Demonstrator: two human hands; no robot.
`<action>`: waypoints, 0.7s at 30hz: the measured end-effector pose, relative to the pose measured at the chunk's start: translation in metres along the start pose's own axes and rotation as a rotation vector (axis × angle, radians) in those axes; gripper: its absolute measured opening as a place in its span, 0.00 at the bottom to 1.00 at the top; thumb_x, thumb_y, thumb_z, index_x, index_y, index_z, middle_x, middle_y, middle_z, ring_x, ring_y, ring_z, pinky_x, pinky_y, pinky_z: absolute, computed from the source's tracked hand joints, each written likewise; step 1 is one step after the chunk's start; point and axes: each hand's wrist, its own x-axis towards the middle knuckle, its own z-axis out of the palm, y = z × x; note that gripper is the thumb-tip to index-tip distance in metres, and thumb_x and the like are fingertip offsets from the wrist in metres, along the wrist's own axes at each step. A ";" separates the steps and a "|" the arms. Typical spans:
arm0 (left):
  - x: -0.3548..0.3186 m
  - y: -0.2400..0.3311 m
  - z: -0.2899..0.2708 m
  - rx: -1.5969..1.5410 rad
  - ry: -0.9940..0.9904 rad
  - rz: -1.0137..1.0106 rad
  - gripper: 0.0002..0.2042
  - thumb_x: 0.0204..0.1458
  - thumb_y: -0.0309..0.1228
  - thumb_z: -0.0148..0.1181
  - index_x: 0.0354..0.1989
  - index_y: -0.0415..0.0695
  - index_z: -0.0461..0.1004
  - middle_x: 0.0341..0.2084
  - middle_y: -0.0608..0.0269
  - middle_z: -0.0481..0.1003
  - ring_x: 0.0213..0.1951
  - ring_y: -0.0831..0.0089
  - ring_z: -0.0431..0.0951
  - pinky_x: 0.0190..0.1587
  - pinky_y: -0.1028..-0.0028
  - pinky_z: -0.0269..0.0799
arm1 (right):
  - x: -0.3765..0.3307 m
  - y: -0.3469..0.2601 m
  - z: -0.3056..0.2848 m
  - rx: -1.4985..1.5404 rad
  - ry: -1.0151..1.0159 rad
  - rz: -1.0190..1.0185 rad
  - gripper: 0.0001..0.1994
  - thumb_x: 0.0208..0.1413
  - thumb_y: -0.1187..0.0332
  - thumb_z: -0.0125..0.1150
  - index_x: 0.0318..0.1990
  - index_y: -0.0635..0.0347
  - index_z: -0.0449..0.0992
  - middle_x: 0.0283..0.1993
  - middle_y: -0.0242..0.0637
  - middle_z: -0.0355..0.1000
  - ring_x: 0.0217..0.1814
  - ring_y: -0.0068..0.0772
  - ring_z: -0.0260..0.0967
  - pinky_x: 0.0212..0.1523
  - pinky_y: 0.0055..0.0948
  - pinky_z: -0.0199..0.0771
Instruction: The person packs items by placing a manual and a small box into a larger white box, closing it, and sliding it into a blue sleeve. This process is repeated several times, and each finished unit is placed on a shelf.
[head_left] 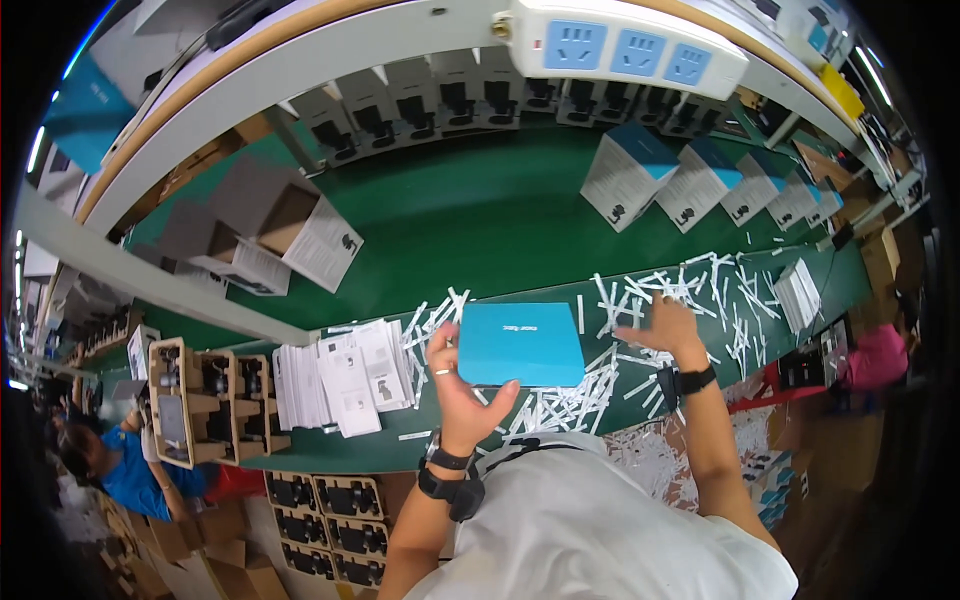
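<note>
My left hand (458,380) grips a flat blue box (522,343) by its left edge, holding it just above the green table (480,215). My right hand (668,325) is spread over a scatter of white paper strips (700,285) to the right of the box, fingertips touching them. More white strips lie under and around the box. Both wrists wear black bands.
A stack of white leaflets (345,375) lies left of the box. Open cardboard boxes (265,225) sit far left. A row of blue-and-white cartons (690,180) stands far right, black devices (480,100) line the back, a power strip (625,50) hangs overhead. Another person (120,470) works at left.
</note>
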 end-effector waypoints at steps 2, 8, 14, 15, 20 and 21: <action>0.003 0.010 -0.001 -0.059 0.061 -0.163 0.41 0.42 0.30 0.75 0.66 0.37 0.58 0.69 0.42 0.55 0.72 0.50 0.53 0.71 0.57 0.49 | -0.028 0.008 0.018 0.366 0.146 -0.190 0.45 0.42 0.43 0.74 0.66 0.59 0.67 0.43 0.45 0.78 0.46 0.45 0.77 0.49 0.38 0.75; 0.011 0.005 -0.021 0.350 -0.323 -0.137 0.38 0.40 0.34 0.79 0.62 0.42 0.70 0.69 0.43 0.57 0.65 0.49 0.66 0.63 0.58 0.67 | -0.090 -0.091 0.033 0.700 0.346 -0.605 0.22 0.43 0.74 0.76 0.50 0.57 0.82 0.39 0.38 0.74 0.34 0.32 0.73 0.36 0.27 0.75; -0.008 -0.015 -0.016 0.489 -0.286 0.030 0.32 0.39 0.39 0.79 0.56 0.46 0.77 0.68 0.42 0.59 0.61 0.46 0.70 0.58 0.59 0.72 | -0.084 -0.075 0.065 0.653 0.548 -0.654 0.19 0.44 0.78 0.74 0.47 0.58 0.83 0.41 0.38 0.71 0.30 0.28 0.69 0.29 0.25 0.71; -0.003 -0.013 -0.016 0.507 -0.322 0.094 0.33 0.38 0.40 0.80 0.56 0.47 0.77 0.68 0.42 0.59 0.60 0.45 0.71 0.56 0.59 0.73 | -0.083 -0.073 0.065 0.620 0.524 -0.652 0.19 0.44 0.77 0.74 0.47 0.57 0.83 0.42 0.39 0.71 0.29 0.28 0.68 0.29 0.25 0.70; 0.015 0.026 -0.013 0.929 -0.611 0.197 0.41 0.46 0.49 0.70 0.67 0.43 0.63 0.70 0.41 0.55 0.71 0.44 0.53 0.68 0.46 0.53 | -0.086 -0.073 0.051 0.409 0.480 -0.678 0.23 0.45 0.75 0.70 0.53 0.55 0.80 0.51 0.40 0.72 0.26 0.28 0.67 0.26 0.25 0.72; 0.007 0.024 -0.001 0.928 -0.612 0.179 0.41 0.46 0.49 0.70 0.67 0.43 0.63 0.70 0.41 0.55 0.71 0.44 0.53 0.68 0.46 0.53 | -0.087 -0.080 0.053 0.388 0.485 -0.731 0.23 0.44 0.76 0.69 0.53 0.54 0.80 0.53 0.41 0.73 0.26 0.28 0.69 0.26 0.25 0.73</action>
